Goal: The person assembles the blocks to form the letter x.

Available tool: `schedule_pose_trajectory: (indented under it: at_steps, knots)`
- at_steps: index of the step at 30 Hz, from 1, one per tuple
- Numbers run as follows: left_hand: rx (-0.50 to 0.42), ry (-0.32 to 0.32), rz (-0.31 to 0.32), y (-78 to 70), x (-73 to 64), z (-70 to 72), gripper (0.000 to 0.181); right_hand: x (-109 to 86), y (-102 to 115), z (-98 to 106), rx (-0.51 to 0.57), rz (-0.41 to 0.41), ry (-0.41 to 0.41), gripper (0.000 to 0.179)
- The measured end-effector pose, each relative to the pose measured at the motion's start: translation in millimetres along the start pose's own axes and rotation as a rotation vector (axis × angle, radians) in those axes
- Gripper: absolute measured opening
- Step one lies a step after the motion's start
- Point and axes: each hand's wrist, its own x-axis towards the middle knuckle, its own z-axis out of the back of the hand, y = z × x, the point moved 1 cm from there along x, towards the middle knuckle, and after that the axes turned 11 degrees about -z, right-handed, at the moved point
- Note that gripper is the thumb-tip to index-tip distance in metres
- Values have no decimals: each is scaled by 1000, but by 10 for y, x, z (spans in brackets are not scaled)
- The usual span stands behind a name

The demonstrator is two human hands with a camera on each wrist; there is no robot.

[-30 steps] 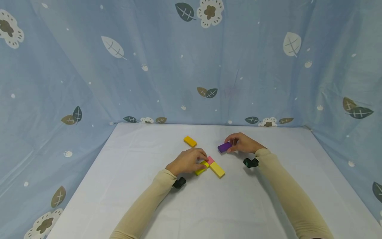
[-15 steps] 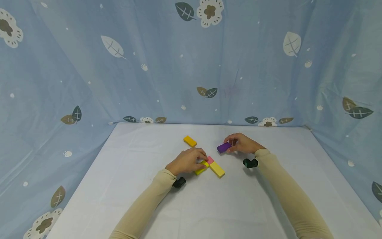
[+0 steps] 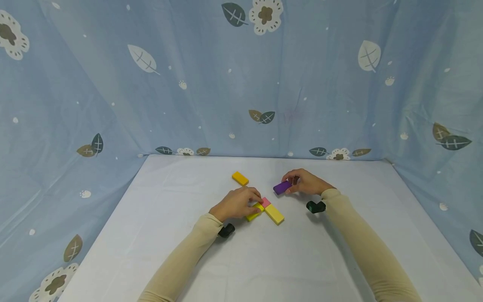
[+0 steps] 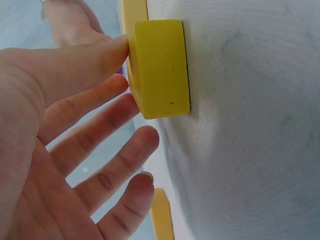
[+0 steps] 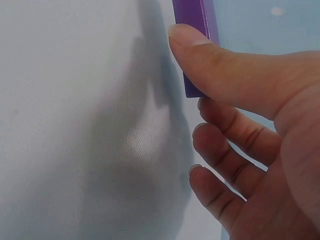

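Note:
My right hand (image 3: 306,182) pinches a purple block (image 3: 281,188) between thumb and fingers. In the right wrist view the thumb lies across the side of the purple block (image 5: 192,12), and the block's shadow falls on the cloth beside it. My left hand (image 3: 237,203) rests on a bright yellow block (image 3: 253,213). Its thumb touches the top edge of the yellow block (image 4: 162,70) in the left wrist view, with the other fingers spread out. A pink block (image 3: 266,202), partly covered by the left fingertips, adjoins a pale yellow block (image 3: 274,214).
An orange-yellow block (image 3: 240,178) lies behind the left hand. White cloth covers the table (image 3: 271,260). A blue patterned curtain (image 3: 211,75) encloses the back and sides. Each wrist carries a black camera, such as the right one (image 3: 315,206).
My right hand has shifted slightly left and nearer with the purple block, toward the pink one. The left hand and the blocks by it stay in place.

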Motion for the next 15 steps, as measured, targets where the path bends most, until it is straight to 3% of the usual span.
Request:
schedule_pose_trajectory:
  at_steps: [15]
  knots:
    - [-6, -5, 3, 1, 7, -9, 28, -18, 47, -27, 8, 22, 7, 34]
